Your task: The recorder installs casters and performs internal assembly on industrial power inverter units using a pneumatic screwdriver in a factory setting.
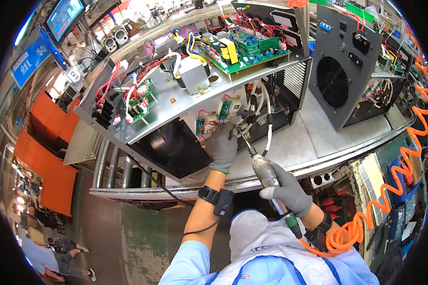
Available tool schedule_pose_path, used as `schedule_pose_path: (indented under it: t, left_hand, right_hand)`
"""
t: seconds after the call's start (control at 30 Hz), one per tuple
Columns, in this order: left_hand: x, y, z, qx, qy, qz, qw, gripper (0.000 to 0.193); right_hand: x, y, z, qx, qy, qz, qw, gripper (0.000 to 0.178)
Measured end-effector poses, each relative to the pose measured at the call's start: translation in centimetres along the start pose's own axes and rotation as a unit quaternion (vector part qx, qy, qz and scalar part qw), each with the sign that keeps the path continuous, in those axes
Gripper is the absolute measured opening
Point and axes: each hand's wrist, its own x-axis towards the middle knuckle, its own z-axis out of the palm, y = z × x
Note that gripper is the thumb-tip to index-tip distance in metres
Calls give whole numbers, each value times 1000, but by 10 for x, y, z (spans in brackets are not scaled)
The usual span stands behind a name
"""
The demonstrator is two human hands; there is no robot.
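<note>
An open metal machine chassis [161, 114] stands before me, with circuit boards and wiring on its upper shelf. In its lower bay sit two small green boards with red wires, one of them a board [223, 110] near the middle. My left hand [222, 145], in a grey glove, reaches into that bay; its fingers are bunched at the parts by the lower-left board, and what they pinch is hidden. My right hand [290, 191], also gloved, is wrapped round a pneumatic screwdriver [265, 171]. The screwdriver's thin bit points up and left, its tip close to my left fingertips.
An orange coiled air hose [385, 199] runs from the screwdriver up the right side. A second chassis with a black fan [332, 81] stands to the right. Metal rollers [114, 164] lie at the left. Another person [57, 259] is at the lower left.
</note>
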Motion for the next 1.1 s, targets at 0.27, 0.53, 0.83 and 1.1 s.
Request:
schedule_pose_path:
  t: [0.27, 0.53, 0.83, 1.1]
  left_hand:
    - [-25, 2, -4, -23, 44, -59, 997, 22]
    - [-119, 47, -4, -309, -229, -112, 916, 36]
    - [-121, 34, 41, -741, -104, -383, 542, 27]
    - [-97, -9, 88, -588, 12, -312, 746, 23]
  right_hand:
    - [3, 2, -1, -32, 4, -1, 999, 82]
    - [9, 1, -3, -31, -15, -4, 999, 81]
    - [11, -8, 4, -48, -12, -7, 999, 80]
    - [11, -7, 10, -48, -14, 4, 999, 80]
